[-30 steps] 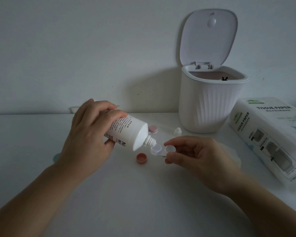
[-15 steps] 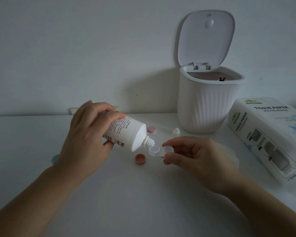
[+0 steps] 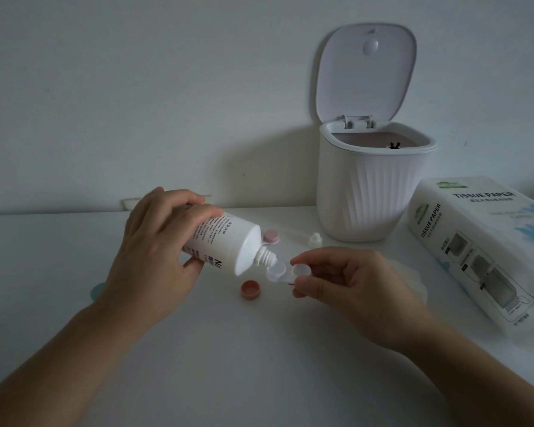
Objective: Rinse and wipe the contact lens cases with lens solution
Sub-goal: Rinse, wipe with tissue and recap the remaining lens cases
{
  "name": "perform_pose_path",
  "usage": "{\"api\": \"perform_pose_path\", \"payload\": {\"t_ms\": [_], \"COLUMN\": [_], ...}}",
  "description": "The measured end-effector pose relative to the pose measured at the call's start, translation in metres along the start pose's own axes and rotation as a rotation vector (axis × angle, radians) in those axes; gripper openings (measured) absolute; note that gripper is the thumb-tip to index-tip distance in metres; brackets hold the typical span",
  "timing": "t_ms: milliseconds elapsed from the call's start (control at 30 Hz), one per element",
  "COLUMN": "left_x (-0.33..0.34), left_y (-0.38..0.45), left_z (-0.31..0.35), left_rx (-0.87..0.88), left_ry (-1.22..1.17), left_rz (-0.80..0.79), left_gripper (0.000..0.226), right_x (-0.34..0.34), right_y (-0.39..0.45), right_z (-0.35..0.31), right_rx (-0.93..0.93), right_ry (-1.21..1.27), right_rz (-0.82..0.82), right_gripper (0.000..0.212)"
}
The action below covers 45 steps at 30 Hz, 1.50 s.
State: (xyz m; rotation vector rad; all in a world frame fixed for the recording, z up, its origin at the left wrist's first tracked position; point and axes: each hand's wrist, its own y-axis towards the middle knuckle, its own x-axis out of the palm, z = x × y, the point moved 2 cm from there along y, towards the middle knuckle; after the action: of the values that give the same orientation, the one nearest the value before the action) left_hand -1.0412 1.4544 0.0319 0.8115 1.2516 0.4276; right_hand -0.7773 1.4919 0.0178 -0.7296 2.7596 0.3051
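Left hand (image 3: 154, 257) fingers clamped on tilted solution bottle (image 3: 225, 241), nozzle over clear lens case (image 3: 285, 272) pinched by right hand (image 3: 349, 291) at 3 o'clock. Risk: oversqueeze floods well, spills onto surface (image 3: 259, 365).

Left hand (image 3: 154, 251): grips the tilted solution bottle (image 3: 225, 241), nozzle down over the lens case (image 3: 285, 271)
Right hand (image 3: 346, 285): pinches the case's right well
Table (image 3: 244, 365): reddish cap (image 3: 251, 289), pink cap (image 3: 271, 236), small white cap (image 3: 315, 240)
Behind: bin (image 3: 370, 192) (lid up), tissue pack (image 3: 481, 260)

Single head-worn view, facing forward and down, close over white tabletop (image 3: 259, 365)
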Motion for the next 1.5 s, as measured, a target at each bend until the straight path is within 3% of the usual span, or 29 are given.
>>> {"api": "perform_pose_path", "payload": {"t_ms": [867, 1500], "left_x": [-0.0008, 0.0023], "left_y": [-0.0020, -0.0013], "left_z": [-0.0009, -0.0022], "left_rx": [-0.055, 0.007], "left_ry": [-0.077, -0.040], "left_rz": [-0.035, 0.004], "left_gripper": [0.074, 0.073], "right_x": [-0.0001, 0.0001], "right_y": [0.0010, 0.0014], "right_z": [-0.0022, -0.0010], "right_rx": [-0.014, -0.016], "right_ry": [0.032, 0.011], "right_rz": [0.026, 0.004], "right_gripper": [0.019, 0.018]}}
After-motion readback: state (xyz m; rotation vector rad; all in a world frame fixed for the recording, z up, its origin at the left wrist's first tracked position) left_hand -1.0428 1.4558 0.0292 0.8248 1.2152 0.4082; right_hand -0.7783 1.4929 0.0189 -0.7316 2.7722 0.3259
